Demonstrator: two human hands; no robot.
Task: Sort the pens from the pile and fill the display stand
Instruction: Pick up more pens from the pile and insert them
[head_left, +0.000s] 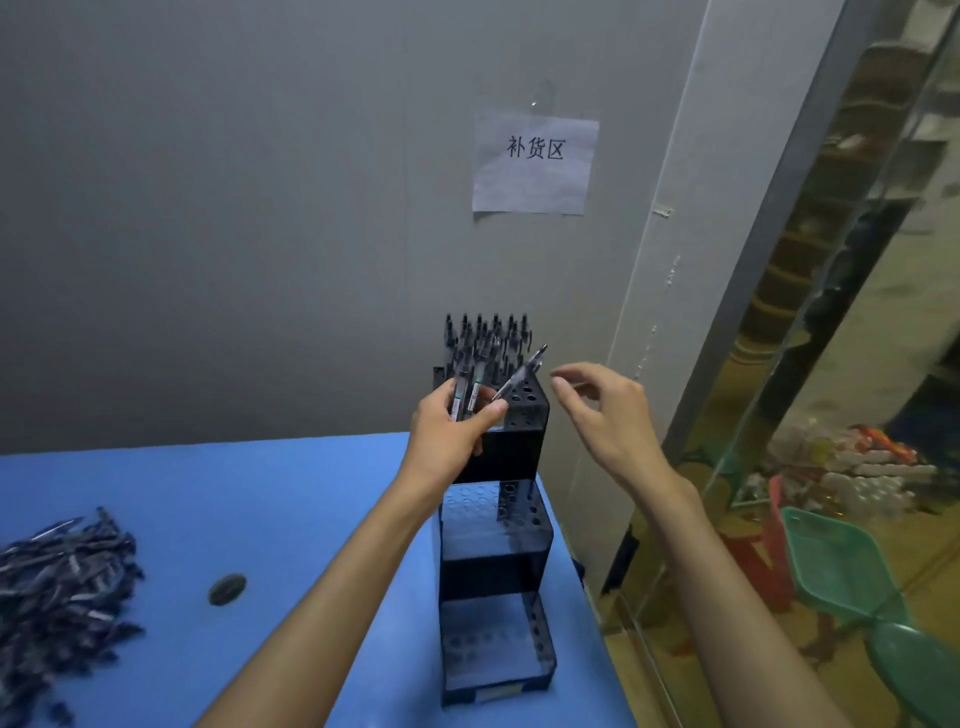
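Below the wall sign (535, 162) reading "补货区", the left hand (449, 434) grips pens (467, 389); right hand (605, 415) spread.

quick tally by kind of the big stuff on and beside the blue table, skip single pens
display stand: 1
pile of pens: 1
dark round disc on the blue table: 1
paper sign on the wall: 1
green stools: 2
total: 6
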